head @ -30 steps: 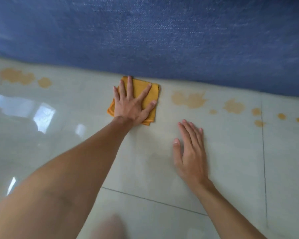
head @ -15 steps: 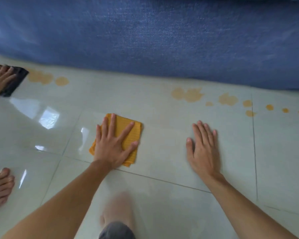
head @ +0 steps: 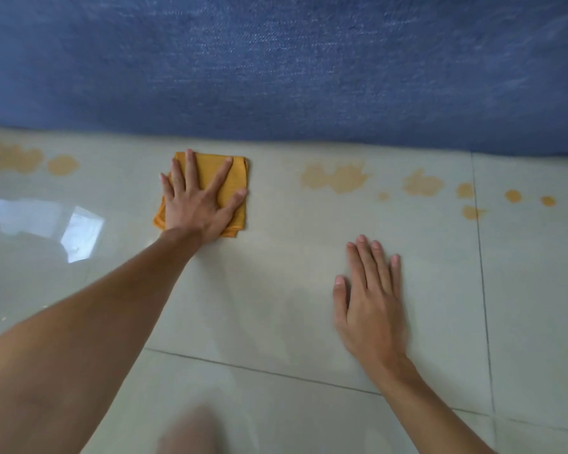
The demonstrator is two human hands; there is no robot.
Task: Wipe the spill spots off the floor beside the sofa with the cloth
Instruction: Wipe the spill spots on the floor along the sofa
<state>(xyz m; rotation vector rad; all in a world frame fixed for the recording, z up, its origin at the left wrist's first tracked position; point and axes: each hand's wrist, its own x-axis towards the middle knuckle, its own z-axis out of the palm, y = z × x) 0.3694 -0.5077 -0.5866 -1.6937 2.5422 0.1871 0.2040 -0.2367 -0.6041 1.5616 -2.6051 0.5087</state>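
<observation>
Orange folded square cloth (head: 225, 188) lay flat on the glossy pale tiled floor (head: 276, 306), just beside the blue fabric sofa (head: 282, 67) base. Left hand (head: 199, 204) pressed it, fingers spread wide, gripping nothing. Right hand (head: 371, 303) rested flat, open, empty. Cloth looked soft, light, likely slides easily; palm pressure suits it. Amber spill spots (head: 335, 178) sat right and left; sofa edge limits forward room, open floor sideways.

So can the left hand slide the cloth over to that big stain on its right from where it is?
Probably yes. The left hand lies flat on the cloth, and only bare floor separates it from the big stain. The right hand rests nearer the camera, clear of that path.
</observation>
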